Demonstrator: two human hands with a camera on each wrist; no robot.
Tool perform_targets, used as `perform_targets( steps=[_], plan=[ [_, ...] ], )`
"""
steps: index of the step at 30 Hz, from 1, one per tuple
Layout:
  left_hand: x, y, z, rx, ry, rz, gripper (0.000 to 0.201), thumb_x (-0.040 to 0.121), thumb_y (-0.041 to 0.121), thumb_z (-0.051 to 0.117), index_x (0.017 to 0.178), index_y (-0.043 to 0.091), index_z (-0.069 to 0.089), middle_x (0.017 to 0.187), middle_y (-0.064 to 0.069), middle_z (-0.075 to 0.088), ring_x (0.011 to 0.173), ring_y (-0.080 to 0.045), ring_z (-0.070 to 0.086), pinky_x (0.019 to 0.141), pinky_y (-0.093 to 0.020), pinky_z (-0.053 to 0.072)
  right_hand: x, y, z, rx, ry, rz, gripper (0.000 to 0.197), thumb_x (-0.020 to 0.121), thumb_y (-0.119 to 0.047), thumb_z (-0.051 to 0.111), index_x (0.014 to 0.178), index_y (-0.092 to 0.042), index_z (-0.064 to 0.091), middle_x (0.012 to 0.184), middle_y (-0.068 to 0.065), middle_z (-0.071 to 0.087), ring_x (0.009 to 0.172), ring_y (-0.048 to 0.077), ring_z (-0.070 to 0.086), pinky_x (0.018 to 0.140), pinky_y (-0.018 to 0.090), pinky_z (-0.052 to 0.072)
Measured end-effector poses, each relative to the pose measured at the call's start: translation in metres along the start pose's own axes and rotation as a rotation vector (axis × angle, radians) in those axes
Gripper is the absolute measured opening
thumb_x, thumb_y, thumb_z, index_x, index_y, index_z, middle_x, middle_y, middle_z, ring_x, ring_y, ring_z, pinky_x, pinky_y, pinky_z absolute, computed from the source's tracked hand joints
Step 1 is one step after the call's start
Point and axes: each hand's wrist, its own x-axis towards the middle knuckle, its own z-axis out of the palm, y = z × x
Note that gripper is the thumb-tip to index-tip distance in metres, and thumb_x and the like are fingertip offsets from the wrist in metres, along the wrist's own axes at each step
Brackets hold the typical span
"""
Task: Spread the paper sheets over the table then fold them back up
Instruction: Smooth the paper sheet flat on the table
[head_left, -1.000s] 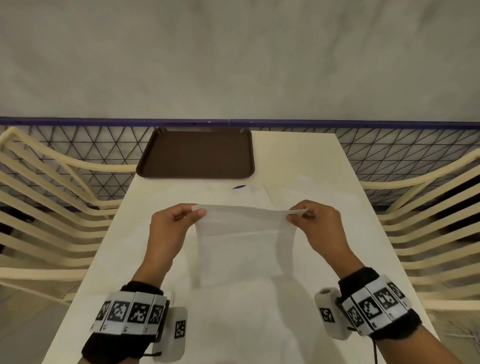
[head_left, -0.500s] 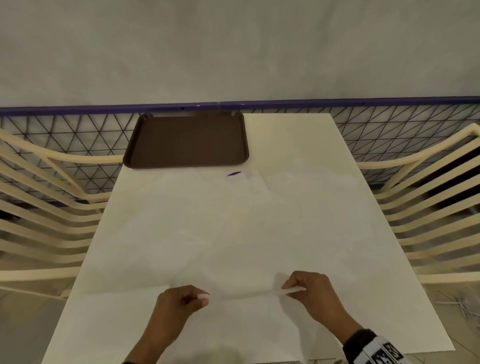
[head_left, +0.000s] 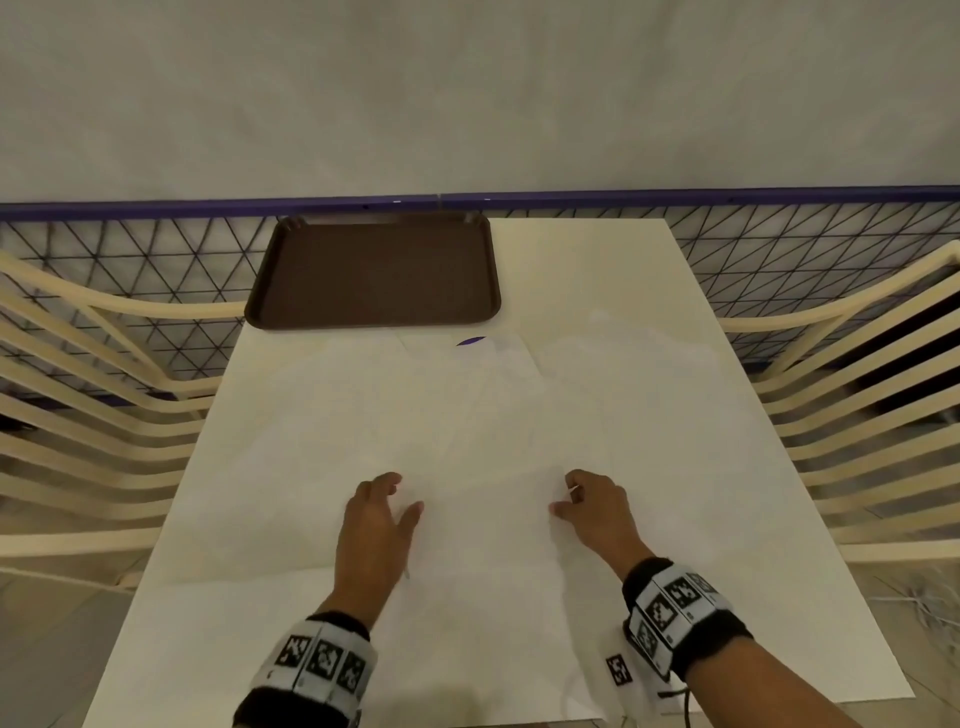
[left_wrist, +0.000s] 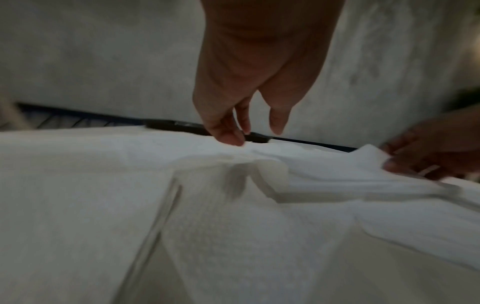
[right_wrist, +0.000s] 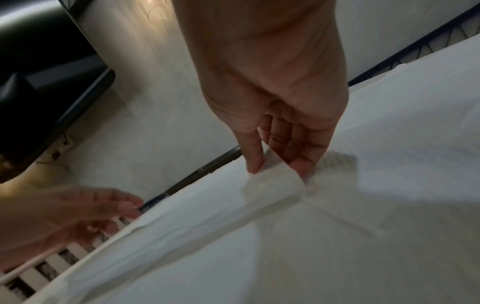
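Note:
Thin white paper sheets (head_left: 467, 415) lie spread over most of the cream table (head_left: 597, 270). My left hand (head_left: 400, 493) hovers over the sheet with relaxed fingers. In the left wrist view the left hand (left_wrist: 257, 133) only touches the rumpled paper (left_wrist: 233, 236) with one fingertip and grips nothing. My right hand (head_left: 566, 499) is a short way to the right of it. The right wrist view shows the right hand (right_wrist: 275, 170) pinching a raised fold of the paper (right_wrist: 311, 236) between thumb and fingers.
A brown tray (head_left: 374, 270) sits at the table's far left, against a wire fence (head_left: 156, 249). Cream slatted chairs stand at the left (head_left: 78, 415) and right (head_left: 872, 415). A small purple mark (head_left: 470, 341) shows on a sheet near the tray.
Both hands held a sheet up by its top edge, then brought that edge down onto the table. The left hand has let go; the right hand still pinches it.

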Motion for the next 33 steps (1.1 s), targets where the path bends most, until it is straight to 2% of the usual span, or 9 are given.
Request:
perform_targets(
  steps=[6, 10, 14, 16, 18, 25, 28, 31, 33],
  plan=[
    [-0.054, 0.005, 0.029, 0.416, -0.238, 0.654, 0.049, 0.087, 0.042, 0.033, 0.111, 0.018, 0.068, 0.117, 0.004, 0.066, 0.106, -0.012, 0.065, 0.085, -0.026, 0.052, -0.011, 0.006, 0.003, -0.056, 0.020, 0.023, 0.044, 0.080, -0.015, 0.070, 0.119, -0.011, 0.051, 0.095, 0.003, 0.055, 0.089, 0.019, 0.050, 0.067, 0.008, 0.037],
    [-0.063, -0.009, 0.044, 0.550, -0.442, 0.623, 0.066, 0.099, 0.045, 0.002, 0.129, 0.017, 0.053, 0.136, 0.004, 0.051, 0.122, -0.016, 0.054, 0.095, -0.028, 0.046, -0.047, 0.007, 0.016, -0.236, 0.096, -0.352, 0.052, 0.089, -0.029, 0.047, 0.138, -0.014, 0.038, 0.138, 0.005, 0.043, 0.127, 0.024, 0.036, 0.109, 0.039, 0.031],
    [-0.060, -0.024, 0.047, 0.655, -0.563, 0.631, 0.064, 0.098, 0.050, 0.005, 0.149, 0.012, 0.005, 0.145, 0.004, 0.037, 0.140, -0.019, 0.022, 0.112, -0.028, 0.017, -0.067, 0.008, 0.044, -0.502, -0.354, -0.565, 0.077, 0.085, -0.064, -0.002, 0.148, -0.021, -0.002, 0.152, -0.012, -0.003, 0.142, 0.008, -0.006, 0.117, 0.028, 0.000],
    [-0.058, -0.029, 0.049, 0.694, -0.573, 0.661, 0.065, 0.097, 0.052, 0.007, 0.148, 0.011, 0.004, 0.154, 0.000, 0.020, 0.143, -0.019, 0.010, 0.112, -0.030, 0.006, -0.068, 0.022, 0.053, -0.599, -0.339, -0.512, 0.069, 0.093, -0.059, 0.003, 0.146, -0.016, -0.005, 0.153, -0.007, 0.021, 0.140, 0.009, 0.024, 0.115, 0.033, 0.022],
    [-0.056, -0.034, 0.047, 0.695, -0.557, 0.670, 0.065, 0.097, 0.053, 0.006, 0.148, 0.013, 0.006, 0.158, -0.005, 0.002, 0.144, -0.021, 0.004, 0.112, -0.030, 0.005, -0.067, 0.034, 0.054, -0.629, -0.272, -0.484, 0.062, 0.097, -0.054, 0.009, 0.147, -0.018, 0.000, 0.142, -0.009, 0.044, 0.127, 0.008, 0.046, 0.114, 0.037, 0.019],
    [-0.056, -0.073, 0.007, 0.743, -0.497, 0.636, 0.066, 0.096, 0.053, 0.005, 0.149, 0.012, 0.003, 0.158, -0.003, -0.004, 0.145, -0.015, -0.008, 0.111, -0.029, 0.002, -0.076, 0.055, 0.014, -0.670, -0.284, -0.285, 0.060, 0.099, -0.050, 0.010, 0.148, -0.018, 0.001, 0.137, -0.009, 0.051, 0.121, 0.007, 0.052, 0.110, 0.036, 0.004],
    [-0.056, -0.080, 0.003, 0.733, -0.433, 0.622, 0.065, 0.096, 0.051, 0.002, 0.149, 0.014, 0.010, 0.153, -0.003, 0.025, 0.142, -0.013, 0.019, 0.112, -0.030, 0.004, -0.075, 0.059, 0.014, -0.687, -0.272, -0.257, 0.060, 0.099, -0.049, 0.010, 0.148, -0.017, -0.001, 0.135, -0.010, 0.053, 0.119, 0.006, 0.054, 0.109, 0.036, 0.003],
    [-0.044, -0.052, 0.003, 0.711, -0.339, 0.693, 0.058, 0.092, 0.055, 0.024, 0.099, 0.021, 0.071, 0.099, 0.002, 0.073, 0.086, -0.010, 0.069, 0.096, -0.034, 0.031, -0.076, 0.057, 0.015, -0.686, -0.257, -0.253, 0.058, 0.099, -0.047, 0.007, 0.148, -0.017, -0.003, 0.133, -0.010, 0.055, 0.117, 0.007, 0.057, 0.109, 0.036, 0.003],
    [-0.023, -0.020, 0.001, 0.723, -0.269, 0.711, 0.030, 0.066, 0.052, 0.071, 0.059, 0.023, 0.070, 0.066, 0.009, 0.069, 0.060, -0.011, 0.065, 0.076, -0.028, 0.040, -0.075, 0.055, 0.015, -0.701, -0.301, -0.232, 0.057, 0.099, -0.045, 0.005, 0.149, -0.018, -0.001, 0.131, -0.011, 0.056, 0.115, 0.006, 0.057, 0.109, 0.036, 0.002]
  ],
)
